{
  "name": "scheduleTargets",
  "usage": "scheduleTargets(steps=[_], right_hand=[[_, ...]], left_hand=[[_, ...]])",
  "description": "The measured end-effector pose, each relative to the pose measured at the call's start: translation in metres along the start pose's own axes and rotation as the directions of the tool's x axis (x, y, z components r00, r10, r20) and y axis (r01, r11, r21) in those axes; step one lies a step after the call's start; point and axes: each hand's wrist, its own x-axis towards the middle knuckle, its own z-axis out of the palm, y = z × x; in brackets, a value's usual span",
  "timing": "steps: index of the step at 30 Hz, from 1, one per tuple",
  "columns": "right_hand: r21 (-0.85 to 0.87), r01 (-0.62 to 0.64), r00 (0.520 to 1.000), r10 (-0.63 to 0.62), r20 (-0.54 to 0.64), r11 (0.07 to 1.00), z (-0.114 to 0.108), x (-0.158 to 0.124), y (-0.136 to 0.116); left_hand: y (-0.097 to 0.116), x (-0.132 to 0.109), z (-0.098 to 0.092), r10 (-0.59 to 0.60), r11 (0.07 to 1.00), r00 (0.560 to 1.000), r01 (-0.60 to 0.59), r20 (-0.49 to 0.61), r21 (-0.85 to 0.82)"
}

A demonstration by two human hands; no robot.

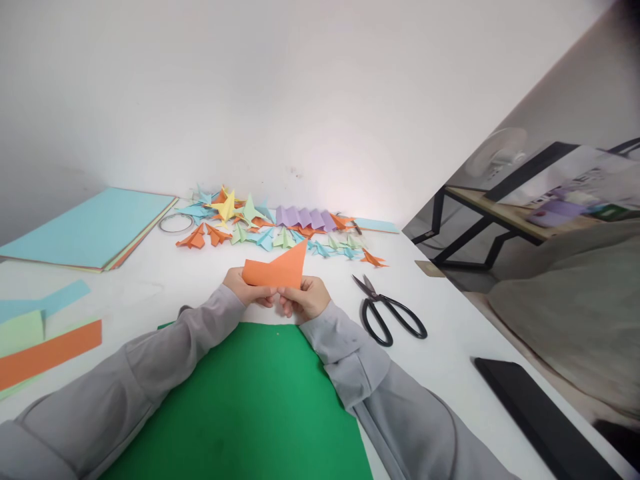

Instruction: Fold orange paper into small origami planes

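An orange piece of paper [277,270], folded so that one corner points up at the right, is held upright between both hands. My left hand [249,288] pinches its lower left part, thumb towards me. On the lower right, my right hand [309,297] grips it, and the two thumbs nearly meet at the bottom edge. Both hands are just above the white table, past the far edge of a green sheet [240,400]. Fingers behind the paper are partly hidden.
Folded paper figures [227,208] and a pleated purple paper [305,218] lie along the wall. Black-handled scissors [393,310] and a black flat object [540,413] are on the right. A wire coil [176,223], a coloured paper stack [95,227] and paper strips [55,353] are on the left.
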Motion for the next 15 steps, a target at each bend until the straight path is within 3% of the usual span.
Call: scheduleTargets(steps=[6,12,15], right_hand=[[0.041,-0.055,0.995,0.058,-0.082,0.998,-0.001,0.001,-0.003],[0.051,-0.081,0.994,0.084,-0.075,0.995,-0.002,0.003,-0.005],[0.106,-0.069,0.992,0.079,-0.099,0.992,-0.006,0.005,-0.005]], left_hand=[[0.001,0.004,-0.003,-0.042,0.991,0.999,0.042,0.005,-0.126],[0.006,0.005,-0.006,-0.063,0.99,0.997,0.067,0.037,-0.121],[0.008,0.007,-0.011,-0.055,0.99,0.999,0.054,0.003,-0.127]])
